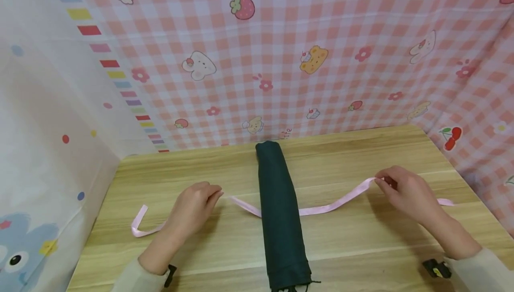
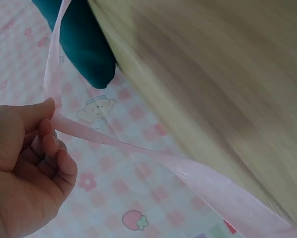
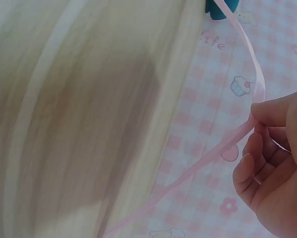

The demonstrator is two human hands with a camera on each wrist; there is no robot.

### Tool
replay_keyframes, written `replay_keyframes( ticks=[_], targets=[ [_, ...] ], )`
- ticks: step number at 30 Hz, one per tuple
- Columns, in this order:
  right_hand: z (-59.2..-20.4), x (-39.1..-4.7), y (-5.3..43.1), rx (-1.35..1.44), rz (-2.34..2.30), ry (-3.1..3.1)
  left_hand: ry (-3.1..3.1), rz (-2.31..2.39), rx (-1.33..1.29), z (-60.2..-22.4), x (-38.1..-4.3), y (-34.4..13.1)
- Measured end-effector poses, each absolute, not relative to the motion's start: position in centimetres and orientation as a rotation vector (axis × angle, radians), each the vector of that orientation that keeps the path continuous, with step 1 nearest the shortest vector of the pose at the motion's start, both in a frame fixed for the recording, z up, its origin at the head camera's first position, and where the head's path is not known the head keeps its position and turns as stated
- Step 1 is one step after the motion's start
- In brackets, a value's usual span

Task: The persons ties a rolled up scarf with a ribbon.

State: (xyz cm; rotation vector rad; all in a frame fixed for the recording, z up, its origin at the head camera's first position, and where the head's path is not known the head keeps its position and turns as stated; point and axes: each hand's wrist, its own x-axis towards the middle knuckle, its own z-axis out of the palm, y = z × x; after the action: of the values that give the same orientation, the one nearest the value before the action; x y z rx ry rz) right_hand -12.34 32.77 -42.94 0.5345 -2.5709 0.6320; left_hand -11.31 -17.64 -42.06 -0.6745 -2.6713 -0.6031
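Note:
A dark green folded umbrella (image 1: 280,211) lies lengthwise on the wooden table, its ribbed end toward me. Beneath its middle runs a pink ribbon (image 1: 335,205), coming out on both sides. My left hand (image 1: 194,207) pinches the ribbon between thumb and forefinger, left of the umbrella; its loose end curls on the table beyond the wrist. To the right, my right hand (image 1: 407,191) pinches the other length, lifted off the table, with its tail showing past the wrist. In the left wrist view, the ribbon (image 2: 109,141) bends sharply at the thumb tip.
The wooden table (image 1: 225,247) meets a pink checked cloth (image 1: 225,95) printed with cartoon figures at its back edge. White cloth (image 1: 52,127) hangs on the left, and more checked cloth hangs on the right.

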Motion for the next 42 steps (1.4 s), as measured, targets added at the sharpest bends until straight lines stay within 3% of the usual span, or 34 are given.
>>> replay_keyframes(
  ticks=[15, 28, 42],
  targets=[
    [-42.0, -12.9, 29.6, 0.518, 0.693, -2.448, -2.598, -0.675, -0.711, -41.5, -11.8, -15.6],
    [-40.9, -13.5, 24.8, 0.684, 0.920, -2.287, -2.466, -0.916, -0.726, -41.2, -11.9, -13.1],
    [-41.1, -13.1, 21.0, 0.470, 1.463, -2.339, -2.378, -1.597, -0.517, -40.7, -11.3, -10.1]
  ],
)
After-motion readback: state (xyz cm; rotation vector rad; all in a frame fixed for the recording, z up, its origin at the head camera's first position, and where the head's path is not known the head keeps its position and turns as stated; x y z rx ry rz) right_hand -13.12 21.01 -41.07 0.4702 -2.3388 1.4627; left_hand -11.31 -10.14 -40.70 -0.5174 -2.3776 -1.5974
